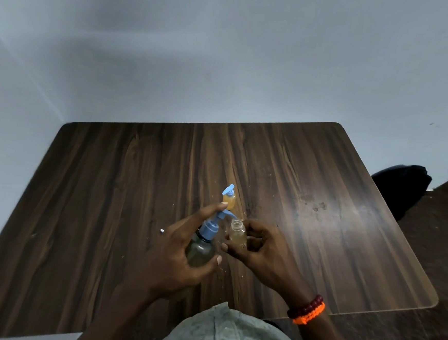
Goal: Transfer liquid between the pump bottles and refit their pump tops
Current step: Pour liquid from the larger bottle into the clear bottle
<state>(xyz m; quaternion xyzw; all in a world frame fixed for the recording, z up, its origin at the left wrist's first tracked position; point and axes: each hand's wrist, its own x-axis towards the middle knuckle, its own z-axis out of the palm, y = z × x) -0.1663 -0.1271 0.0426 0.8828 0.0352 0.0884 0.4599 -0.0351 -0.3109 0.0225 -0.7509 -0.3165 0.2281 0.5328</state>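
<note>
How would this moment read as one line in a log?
left hand grips pump bottle, finger on pump top | right hand holds open small bottle | third bottle stands behind

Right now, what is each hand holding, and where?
Left hand grips the pump bottle round its body; right hand holds the open small bottle by its side.

Camera: one wide-angle view, worn on my head.
Facing: forward and down across the wooden table [271, 173] toward a pale wall [227, 49].
Nearness: close above my hands, bottom centre.
</note>
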